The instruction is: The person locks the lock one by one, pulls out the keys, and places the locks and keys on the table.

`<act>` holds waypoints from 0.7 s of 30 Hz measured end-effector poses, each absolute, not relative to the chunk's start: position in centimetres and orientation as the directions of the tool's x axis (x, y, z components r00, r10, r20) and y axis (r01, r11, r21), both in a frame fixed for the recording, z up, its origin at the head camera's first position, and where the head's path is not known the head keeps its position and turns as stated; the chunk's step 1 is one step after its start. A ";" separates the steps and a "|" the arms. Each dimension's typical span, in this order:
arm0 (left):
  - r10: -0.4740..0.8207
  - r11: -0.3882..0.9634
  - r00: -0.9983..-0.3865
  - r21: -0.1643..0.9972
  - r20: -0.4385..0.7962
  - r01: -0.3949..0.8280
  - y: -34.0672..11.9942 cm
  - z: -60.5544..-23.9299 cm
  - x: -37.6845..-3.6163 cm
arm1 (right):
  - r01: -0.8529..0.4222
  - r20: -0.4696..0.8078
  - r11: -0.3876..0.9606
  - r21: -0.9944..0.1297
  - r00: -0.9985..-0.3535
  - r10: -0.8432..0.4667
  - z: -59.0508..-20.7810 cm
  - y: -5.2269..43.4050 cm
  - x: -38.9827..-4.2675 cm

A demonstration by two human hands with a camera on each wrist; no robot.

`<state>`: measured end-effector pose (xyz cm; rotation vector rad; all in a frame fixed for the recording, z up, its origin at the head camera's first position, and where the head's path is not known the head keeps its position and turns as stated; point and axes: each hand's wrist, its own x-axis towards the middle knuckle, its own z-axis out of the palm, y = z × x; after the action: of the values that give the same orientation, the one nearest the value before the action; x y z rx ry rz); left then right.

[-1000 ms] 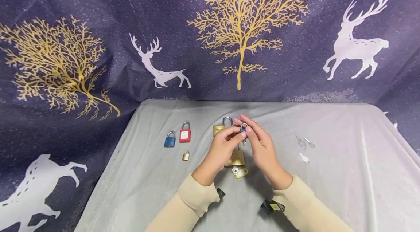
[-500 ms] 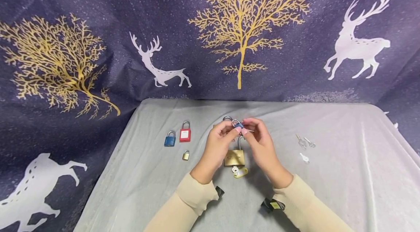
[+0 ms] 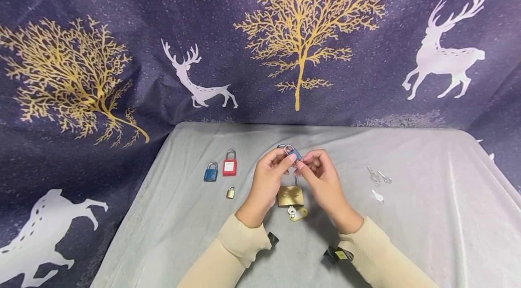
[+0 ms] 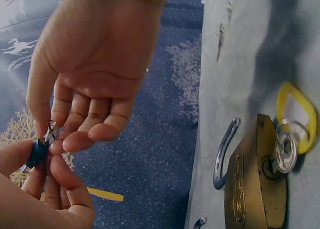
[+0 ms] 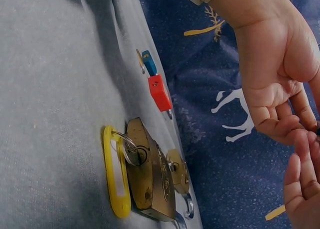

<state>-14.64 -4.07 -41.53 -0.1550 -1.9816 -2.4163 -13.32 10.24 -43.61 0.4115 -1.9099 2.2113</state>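
Observation:
My left hand (image 3: 264,184) holds a small blue padlock (image 3: 294,154) above the middle of the table, its thumb across the body. The padlock is tilted, shackle pointing up and left. At its bottom end my right hand (image 3: 327,184) pinches a small metal key (image 4: 51,131), best seen in the left wrist view; how deep it sits is hidden. Below the hands lies a large brass padlock (image 3: 291,196) with its shackle raised. A key (image 4: 286,154) with a yellow tag (image 3: 299,214) is in its keyhole. Another brass padlock (image 5: 178,170) is behind it, mostly covered by my left hand in the head view.
On the left of the grey cloth (image 3: 163,233) lie a blue padlock (image 3: 210,172), a red padlock (image 3: 229,167) and a tiny brass padlock (image 3: 230,193). Several loose keys (image 3: 378,196) are on the right. A dark patterned curtain (image 3: 260,75) hangs behind the table.
Both hands have shifted slightly, carrying the small blue padlock left. It has tipped so its shackle leans left. The padlocks and keys on the table have stayed in place.

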 end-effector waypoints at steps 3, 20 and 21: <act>0.062 -0.223 -0.995 0.973 0.075 0.059 -4.0 -41.5 -14.6 | -0.346 0.353 -0.141 -0.928 -0.935 -0.029 -43.6 10.3 -13.2; 0.073 -0.338 -0.993 0.939 0.092 0.063 -3.8 -41.4 -14.4 | -0.394 0.393 -0.091 -0.914 -0.919 0.037 -43.3 10.5 -13.0; 0.074 -0.341 -0.993 0.938 0.093 0.063 -3.8 -41.4 -14.4 | -0.394 0.392 -0.089 -0.915 -0.919 0.030 -43.3 10.5 -13.0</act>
<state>-14.42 -3.80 -41.41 -0.1876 -1.8071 -2.5715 -12.99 10.53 -43.31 0.3972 -1.8968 2.0876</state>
